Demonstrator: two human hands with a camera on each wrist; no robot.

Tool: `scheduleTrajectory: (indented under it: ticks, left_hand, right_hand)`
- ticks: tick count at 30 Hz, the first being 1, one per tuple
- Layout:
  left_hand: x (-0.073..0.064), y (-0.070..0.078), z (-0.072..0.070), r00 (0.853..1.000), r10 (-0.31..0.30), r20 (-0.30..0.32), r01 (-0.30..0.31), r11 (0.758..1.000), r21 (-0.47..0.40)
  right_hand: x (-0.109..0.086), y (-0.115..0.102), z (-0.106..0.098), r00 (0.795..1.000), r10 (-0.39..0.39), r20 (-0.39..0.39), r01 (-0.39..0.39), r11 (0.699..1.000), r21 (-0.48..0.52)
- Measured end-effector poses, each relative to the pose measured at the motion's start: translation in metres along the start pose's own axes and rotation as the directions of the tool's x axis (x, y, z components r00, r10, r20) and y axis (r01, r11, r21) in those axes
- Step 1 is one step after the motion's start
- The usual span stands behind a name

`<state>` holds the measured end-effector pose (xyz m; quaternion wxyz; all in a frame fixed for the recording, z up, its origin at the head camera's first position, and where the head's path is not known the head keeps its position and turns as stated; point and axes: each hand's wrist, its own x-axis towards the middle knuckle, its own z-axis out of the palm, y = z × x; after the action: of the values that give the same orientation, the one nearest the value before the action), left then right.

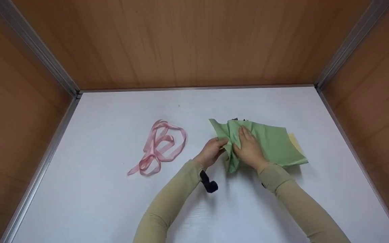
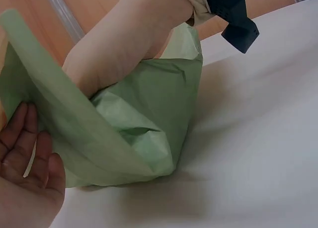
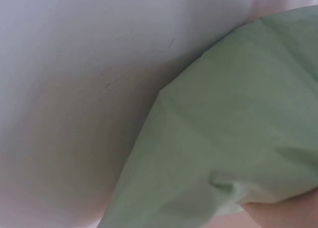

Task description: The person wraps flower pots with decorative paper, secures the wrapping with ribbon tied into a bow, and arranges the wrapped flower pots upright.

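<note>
A sheet of green wrapping paper (image 1: 275, 143), creased and bunched toward its left end, lies over something on the table. My left hand (image 1: 211, 151) pinches the gathered left edge, thumb uppermost. In the left wrist view, the fingers of that hand (image 2: 30, 173) are against the raised paper flap (image 2: 69, 133). Across the top of the paper my right hand (image 1: 249, 148) presses with straight fingers, its thumb beside the folds. Only a bit of the right hand (image 3: 288, 213) shows in the right wrist view. Small dark tips stick out behind the far edge; what the paper covers is hidden.
A loosely looped pink ribbon (image 1: 152, 152) lies left of the hands on the white table (image 1: 89, 175). Something pale yellow (image 1: 295, 143) peeks out at the paper's right end. Wooden panels (image 1: 194, 44) wall the table at the back and both sides.
</note>
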<state>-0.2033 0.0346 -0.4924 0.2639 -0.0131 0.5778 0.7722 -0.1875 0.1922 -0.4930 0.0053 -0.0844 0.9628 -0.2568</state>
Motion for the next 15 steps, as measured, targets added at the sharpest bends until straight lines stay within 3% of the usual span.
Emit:
scheduleTrajectory:
  ticks: [8,12,15]
  left_hand:
    - [0.007,-0.011,0.007,1.0,0.01,0.013,-0.009,0.999,-0.04]
    - [0.008,-0.013,0.01,1.0,0.018,0.006,-0.017,1.0,-0.02]
    - [0.009,-0.014,0.012,0.999,0.032,0.001,-0.032,0.999,0.028]
  right_hand:
    - [0.0,0.003,-0.002,0.998,0.016,0.057,-0.019,0.999,0.038]
    - [0.0,0.004,-0.006,0.992,0.041,0.115,-0.057,0.988,0.141]
    - [0.001,0.005,-0.01,0.982,0.062,0.178,-0.11,0.957,0.27]
